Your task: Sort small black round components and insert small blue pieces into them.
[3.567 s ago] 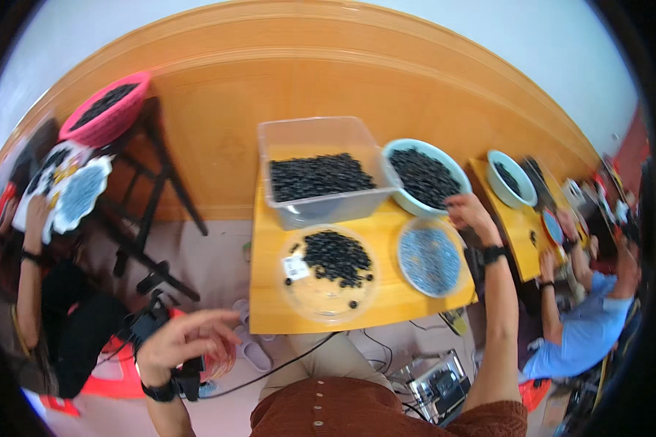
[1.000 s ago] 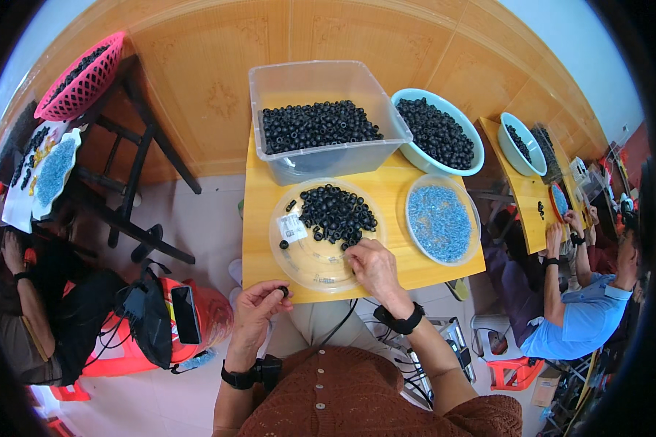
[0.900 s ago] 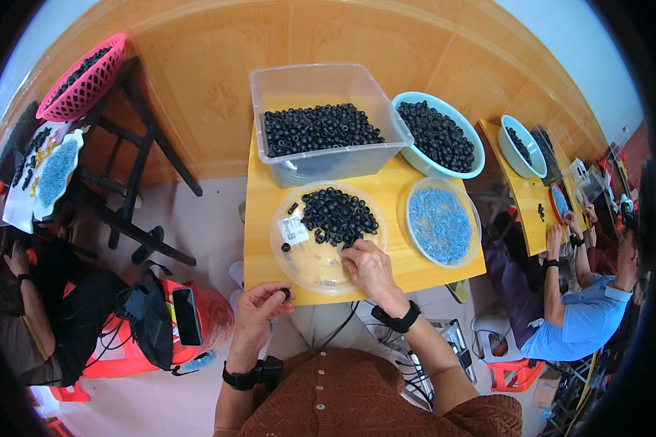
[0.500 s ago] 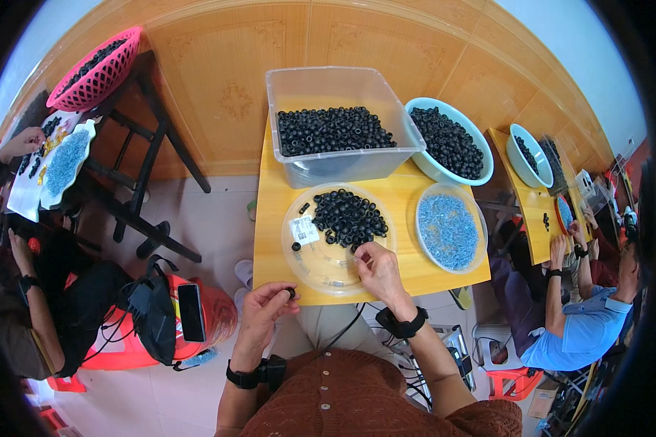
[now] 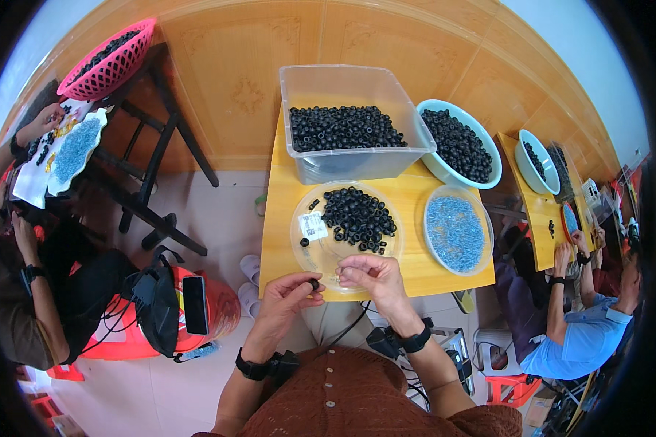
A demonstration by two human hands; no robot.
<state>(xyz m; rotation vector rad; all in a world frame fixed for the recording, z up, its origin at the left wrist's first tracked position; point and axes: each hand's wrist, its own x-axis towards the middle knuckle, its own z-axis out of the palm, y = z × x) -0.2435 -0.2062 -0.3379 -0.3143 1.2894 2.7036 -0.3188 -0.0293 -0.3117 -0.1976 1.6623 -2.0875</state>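
My left hand (image 5: 288, 298) pinches a small black ring-like part (image 5: 313, 285) between thumb and fingertips, just off the table's front edge. Close beside it on the right, my right hand (image 5: 380, 280) has thumb and fingertips pressed together over the front rim of a round transparent tray (image 5: 315, 262). Whatever those fingers hold, if anything, is too small to make out. A heap of black ring-like parts (image 5: 353, 215) fills the tray's far side, with a white label (image 5: 313, 226) and one loose part at its left. To the right, an oval dish (image 5: 490, 244) holds small blue translucent pieces (image 5: 453, 231).
Behind the tray stand a transparent bin (image 5: 342, 164) and a light-blue basin (image 5: 494, 175), both holding black parts. At the left, a co-worker's hand is over another work surface, near a pink basket (image 5: 127, 69). Other people sit at a table (image 5: 532, 207) on the right.
My right hand has moved from the black heap toward me, close to my left hand. My left hand has risen slightly and moved right, still pinching the black part.
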